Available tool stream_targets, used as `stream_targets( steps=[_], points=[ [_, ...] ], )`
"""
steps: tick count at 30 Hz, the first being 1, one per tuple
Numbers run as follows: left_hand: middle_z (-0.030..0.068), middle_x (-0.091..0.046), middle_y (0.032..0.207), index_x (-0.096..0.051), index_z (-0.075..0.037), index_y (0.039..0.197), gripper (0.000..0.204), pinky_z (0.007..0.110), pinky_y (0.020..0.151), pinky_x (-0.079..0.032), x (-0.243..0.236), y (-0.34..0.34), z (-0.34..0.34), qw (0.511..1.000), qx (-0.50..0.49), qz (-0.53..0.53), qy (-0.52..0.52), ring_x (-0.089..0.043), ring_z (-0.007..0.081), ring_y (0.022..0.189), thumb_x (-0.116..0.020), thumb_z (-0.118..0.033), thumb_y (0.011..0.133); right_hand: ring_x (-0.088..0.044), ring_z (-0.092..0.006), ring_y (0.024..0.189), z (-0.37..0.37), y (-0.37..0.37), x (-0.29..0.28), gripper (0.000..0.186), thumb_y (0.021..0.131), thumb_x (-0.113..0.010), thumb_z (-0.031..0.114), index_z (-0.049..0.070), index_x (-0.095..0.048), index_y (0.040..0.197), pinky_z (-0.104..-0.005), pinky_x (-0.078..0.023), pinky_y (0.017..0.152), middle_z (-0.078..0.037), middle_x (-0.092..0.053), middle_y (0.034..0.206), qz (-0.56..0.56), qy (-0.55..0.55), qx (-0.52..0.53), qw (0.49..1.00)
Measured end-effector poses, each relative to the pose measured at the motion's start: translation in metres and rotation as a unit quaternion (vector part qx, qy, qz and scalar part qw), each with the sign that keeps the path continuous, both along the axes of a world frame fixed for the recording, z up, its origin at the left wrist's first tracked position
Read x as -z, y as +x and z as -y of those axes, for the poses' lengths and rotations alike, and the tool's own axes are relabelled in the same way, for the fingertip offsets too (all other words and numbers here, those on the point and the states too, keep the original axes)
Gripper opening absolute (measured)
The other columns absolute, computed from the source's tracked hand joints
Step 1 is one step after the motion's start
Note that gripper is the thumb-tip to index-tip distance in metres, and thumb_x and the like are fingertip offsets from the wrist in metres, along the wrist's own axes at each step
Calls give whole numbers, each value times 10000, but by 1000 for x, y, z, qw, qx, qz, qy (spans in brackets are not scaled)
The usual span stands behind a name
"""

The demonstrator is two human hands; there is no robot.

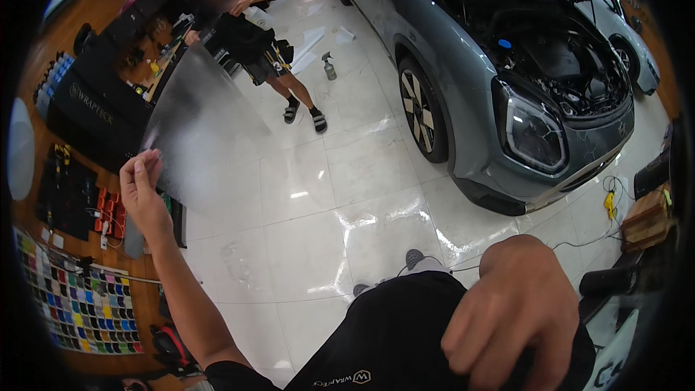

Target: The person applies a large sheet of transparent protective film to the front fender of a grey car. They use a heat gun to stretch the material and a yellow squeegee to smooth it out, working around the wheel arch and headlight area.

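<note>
My left hand [145, 195] is raised at the left, thumb and fingers pinched on the near edge of a clear plastic film [210, 137]. The film hangs in the air, see-through and partly hazy, and its right side is hard to make out against the pale floor. Across from me, a co-worker in dark clothes [242, 47] has a hand [192, 38] at the film's far end. My right hand [514, 311] is close in front of my body at the lower right. Its fingers are curled in, and whatever they hold, if anything, is hidden.
A grey-green car [463, 80] with its engine bay exposed stands at the right. A spray bottle [329, 67] is on the tiled floor beyond. Black workbenches [90, 112] and a board of colour samples [87, 297] line the left. Cables [572, 245] run across the floor at right.
</note>
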State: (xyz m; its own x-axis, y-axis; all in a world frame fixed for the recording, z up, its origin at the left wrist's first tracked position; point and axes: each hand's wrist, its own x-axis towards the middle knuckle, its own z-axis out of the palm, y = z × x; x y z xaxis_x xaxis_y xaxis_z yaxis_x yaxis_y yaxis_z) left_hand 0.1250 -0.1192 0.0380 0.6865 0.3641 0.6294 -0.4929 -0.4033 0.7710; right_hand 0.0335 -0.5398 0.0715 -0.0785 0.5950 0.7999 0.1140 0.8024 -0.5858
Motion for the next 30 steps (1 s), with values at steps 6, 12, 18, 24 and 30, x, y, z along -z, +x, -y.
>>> stream_targets(
  steps=[6,12,18,24,30],
  points=[
    [86,-617,992,-581,-5,999,183,312,883,-498,25,-1,20,999,-3,37,18,-597,147,956,-453,-134,980,-585,-136,735,-24,39,26,227,839,-601,111,-16,-605,1027,-265,-461,665,-67,-608,824,-64,-202,453,866],
    [56,-619,900,-608,-5,945,160,266,740,-455,60,5,103,995,11,84,-50,-564,120,814,-520,-139,947,-517,-63,715,-104,116,36,295,957,-502,296,18,-595,984,-207,-444,649,-1,-554,809,-106,-363,560,738],
    [167,-567,931,-544,-1,956,106,413,707,-462,91,16,180,981,-33,190,-21,-560,355,837,-507,-35,862,-517,-89,652,-153,168,16,447,913,-522,493,53,-594,887,-225,-439,597,11,-550,750,-102,-491,575,646],
    [176,-559,961,-546,12,953,163,436,724,-462,87,6,213,978,-13,206,-38,-556,363,866,-542,-1,790,-482,-102,531,-169,173,-1,299,872,-616,294,33,-590,730,-251,-383,503,7,-512,608,133,-599,629,478],
    [188,-568,1061,-548,18,1068,262,423,816,-463,103,-2,213,980,110,159,-36,-556,373,969,-589,-89,831,-531,-158,552,-141,171,10,215,818,-584,157,-38,-618,732,-310,-432,549,-70,-568,618,154,-593,621,489]
  ],
)
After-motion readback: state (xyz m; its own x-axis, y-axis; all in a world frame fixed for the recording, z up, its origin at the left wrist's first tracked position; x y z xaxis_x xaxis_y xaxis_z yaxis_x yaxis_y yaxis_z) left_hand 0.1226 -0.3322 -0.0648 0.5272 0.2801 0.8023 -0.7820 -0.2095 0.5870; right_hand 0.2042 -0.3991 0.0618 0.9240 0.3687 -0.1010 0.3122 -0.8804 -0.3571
